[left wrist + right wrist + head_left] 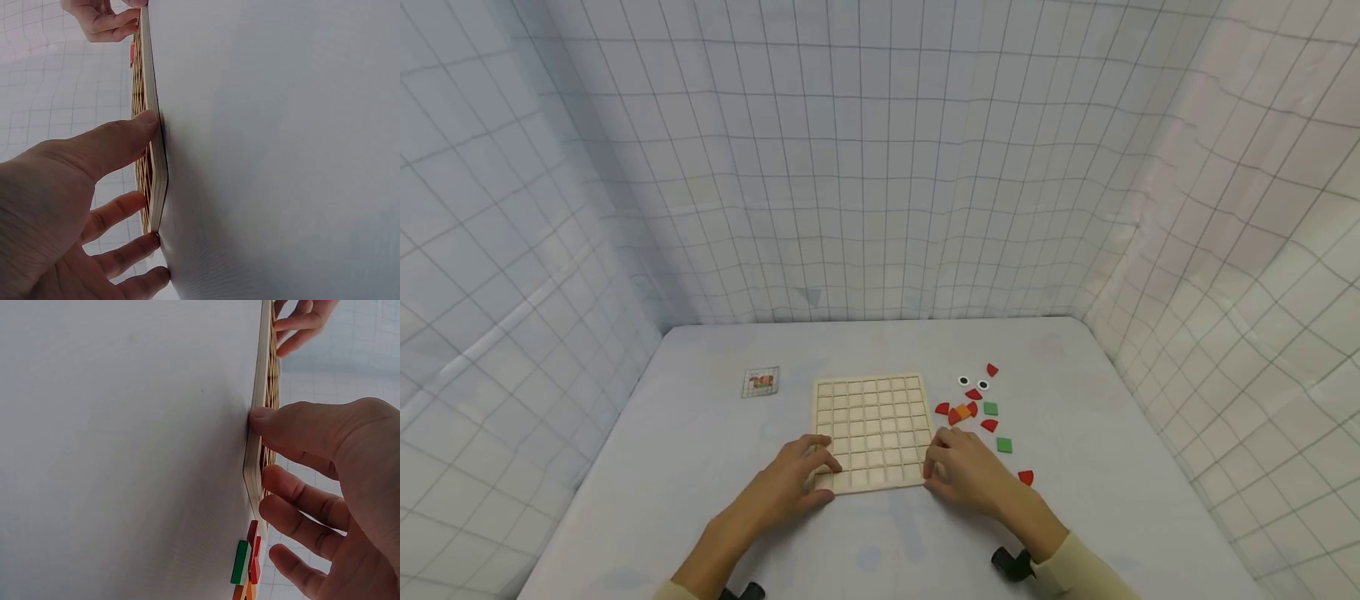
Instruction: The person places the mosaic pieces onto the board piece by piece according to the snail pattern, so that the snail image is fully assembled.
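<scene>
A pale wooden grid board (874, 425) with square cells lies flat on the white table. My left hand (790, 479) grips its near left corner, thumb (140, 125) against the front edge and index finger over the cells. At the near right corner my right hand (967, 473) holds the board in the same way, its thumb (269, 420) on the front edge and its other fingers curled at the right side. Just right of the board lie loose pieces: red quarter-circles (989, 425), green squares (1004, 445) and an orange square (962, 412).
Two white eye discs (964, 381) lie behind the coloured pieces. To the board's left rests a small card (761, 382) with a coloured picture on a grid. White gridded curtains (880, 167) close off the table (692, 450) at the back and both sides.
</scene>
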The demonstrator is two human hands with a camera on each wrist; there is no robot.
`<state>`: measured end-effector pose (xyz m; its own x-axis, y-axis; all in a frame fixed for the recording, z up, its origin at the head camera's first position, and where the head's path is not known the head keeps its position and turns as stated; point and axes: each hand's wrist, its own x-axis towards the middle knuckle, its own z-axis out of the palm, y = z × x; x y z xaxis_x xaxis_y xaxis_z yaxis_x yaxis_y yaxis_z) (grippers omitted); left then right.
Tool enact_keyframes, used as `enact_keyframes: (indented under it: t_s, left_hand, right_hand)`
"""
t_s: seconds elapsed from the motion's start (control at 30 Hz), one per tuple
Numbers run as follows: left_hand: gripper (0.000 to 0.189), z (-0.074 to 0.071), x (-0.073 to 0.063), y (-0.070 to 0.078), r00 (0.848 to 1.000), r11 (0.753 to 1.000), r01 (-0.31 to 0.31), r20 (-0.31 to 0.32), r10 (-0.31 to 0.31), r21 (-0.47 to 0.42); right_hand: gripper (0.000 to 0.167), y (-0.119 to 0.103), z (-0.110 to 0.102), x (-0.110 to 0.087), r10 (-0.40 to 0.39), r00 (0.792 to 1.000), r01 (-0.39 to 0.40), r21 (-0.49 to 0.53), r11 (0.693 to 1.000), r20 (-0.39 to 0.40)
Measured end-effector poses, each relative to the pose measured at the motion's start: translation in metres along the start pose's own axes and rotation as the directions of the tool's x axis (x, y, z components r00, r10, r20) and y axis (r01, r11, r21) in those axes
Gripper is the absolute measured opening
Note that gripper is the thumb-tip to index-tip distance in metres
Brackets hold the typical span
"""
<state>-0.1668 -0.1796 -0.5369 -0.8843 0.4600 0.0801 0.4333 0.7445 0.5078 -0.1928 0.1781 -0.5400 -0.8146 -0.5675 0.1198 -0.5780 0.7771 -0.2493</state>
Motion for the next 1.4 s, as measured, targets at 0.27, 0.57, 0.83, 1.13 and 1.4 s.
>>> enact_keyframes:
  t_s: [0.27,0.57,0.83,1.13,1.4]
  left_hand:
    - [0.027,0.001,-0.004,0.002,1.000,1.000,-0.012,0.024,0.012,-0.023]
    - [0.027,-0.001,-0.002,0.004,0.999,0.999,0.002,0.037,-0.001,-0.038]
    - [0.036,-0.004,0.000,0.007,0.999,0.999,0.048,0.013,-0.048,-0.017]
    - [0.051,-0.004,0.007,0.003,0.997,0.997,0.076,0.001,-0.076,-0.008]
    - [0.050,-0.009,0.009,0.006,0.996,0.996,0.085,0.005,-0.085,-0.033]
  right_hand:
    - [0.017,0.006,-0.002,-0.007,0.021,0.998,-0.024,0.046,0.999,0.058]
    - [0.006,0.020,-0.007,-0.006,-0.025,1.000,0.027,0.161,0.987,-0.012]
    - [0.007,0.050,-0.022,0.005,0.036,0.994,-0.017,0.182,0.983,-0.102]
    - [0.012,0.091,-0.034,0.032,0.163,0.983,-0.140,0.237,0.961,-0.081]
    - [0.014,0.110,-0.033,0.054,0.156,0.987,-0.159,0.319,0.934,0.035]
